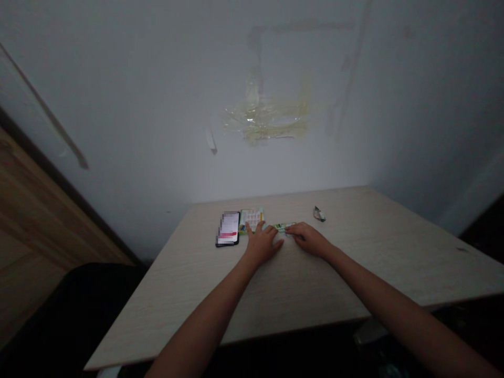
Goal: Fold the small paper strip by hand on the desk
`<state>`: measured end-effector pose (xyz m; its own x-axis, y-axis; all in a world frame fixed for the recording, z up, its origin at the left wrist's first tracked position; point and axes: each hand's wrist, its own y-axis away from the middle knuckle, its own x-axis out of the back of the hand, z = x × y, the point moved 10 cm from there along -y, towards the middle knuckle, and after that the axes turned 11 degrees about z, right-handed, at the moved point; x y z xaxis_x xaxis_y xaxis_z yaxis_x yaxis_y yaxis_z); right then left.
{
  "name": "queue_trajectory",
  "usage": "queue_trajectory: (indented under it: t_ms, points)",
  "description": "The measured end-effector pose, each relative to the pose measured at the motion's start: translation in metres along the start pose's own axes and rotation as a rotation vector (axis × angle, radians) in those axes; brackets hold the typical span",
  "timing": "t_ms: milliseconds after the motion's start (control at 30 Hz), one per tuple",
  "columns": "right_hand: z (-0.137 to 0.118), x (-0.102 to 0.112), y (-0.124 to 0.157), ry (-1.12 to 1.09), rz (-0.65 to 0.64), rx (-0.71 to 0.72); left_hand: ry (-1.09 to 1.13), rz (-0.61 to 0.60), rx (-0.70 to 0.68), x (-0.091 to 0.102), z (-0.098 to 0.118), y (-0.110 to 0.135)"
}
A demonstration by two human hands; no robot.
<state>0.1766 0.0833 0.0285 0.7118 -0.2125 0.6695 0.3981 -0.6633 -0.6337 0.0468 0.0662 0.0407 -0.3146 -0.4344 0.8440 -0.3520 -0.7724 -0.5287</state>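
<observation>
My left hand (262, 245) lies on the table with its fingers spread. Its fingertips reach the lower edge of a small printed card or booklet (252, 216) and the left end of a narrow green-and-white printed strip (281, 227). At the strip's right end, the fingers of my right hand (311, 240) are bent and held together on it. Whether the strip is folded paper or a packet is too small to tell. Left of the booklet lies a phone (228, 230) with its screen lit.
A small crumpled wrapper (319, 214) lies behind my right hand. The pale wooden table (299, 294) meets a wall (165, 115) with peeling tape (275, 123). A dark chair-like shape (98, 294) stands at the left, beside wooden panelling (35, 210).
</observation>
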Motion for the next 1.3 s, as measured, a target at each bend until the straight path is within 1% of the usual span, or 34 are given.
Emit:
queue_trajectory:
  t_ms: [267,567,900,1033,1300]
  points:
    - [0.0029,-0.0011,0.0004,-0.005,0.001,-0.005,-0.005,-0.021,-0.016,-0.0029,-0.0013,0.0002]
    - [0.0002,0.0009,-0.0008,-0.002,0.007,-0.016,0.012,-0.064,-0.022,-0.0025,-0.0025,0.0011]
    - [0.0004,0.0002,-0.0017,-0.009,0.009,-0.019,0.015,-0.058,-0.019,-0.0029,0.003,0.0029]
    - [-0.0002,0.0006,-0.0021,-0.005,0.008,-0.02,0.013,-0.06,-0.039,-0.0041,0.0067,0.0034]
    - [0.0027,0.0002,-0.0013,-0.004,0.009,-0.024,0.029,-0.089,-0.037,-0.0068,0.0038,0.0053]
